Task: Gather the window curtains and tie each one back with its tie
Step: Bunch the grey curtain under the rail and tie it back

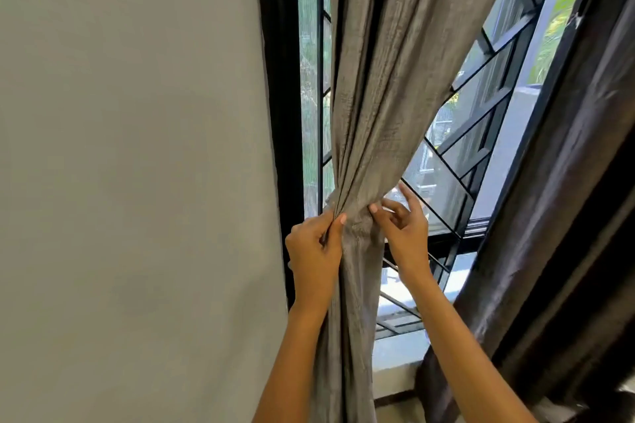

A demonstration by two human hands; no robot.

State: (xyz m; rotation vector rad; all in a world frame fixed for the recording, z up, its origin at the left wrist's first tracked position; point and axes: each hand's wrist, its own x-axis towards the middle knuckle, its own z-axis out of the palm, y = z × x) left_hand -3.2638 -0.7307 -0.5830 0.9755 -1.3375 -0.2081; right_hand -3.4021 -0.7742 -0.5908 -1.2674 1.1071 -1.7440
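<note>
A grey-brown curtain (pixel 381 86) hangs at the window's left side, gathered into a narrow bunch at about sill height. A band of the same fabric, the tie (pixel 357 221), wraps the bunch there. My left hand (pixel 314 251) grips the bunch's left edge, thumb and fingers pinching the folds. My right hand (pixel 402 227) is at the bunch's right side, its thumb pressing the fabric by the tie and its other fingers spread loosely. A second, darker curtain (pixel 567 199) hangs loose on the right.
A plain grey wall (pixel 137 182) fills the left. The black window frame (pixel 280 113) and metal grille (pixel 481 120) stand behind the curtains. A pale sill (pixel 395 374) runs below the window.
</note>
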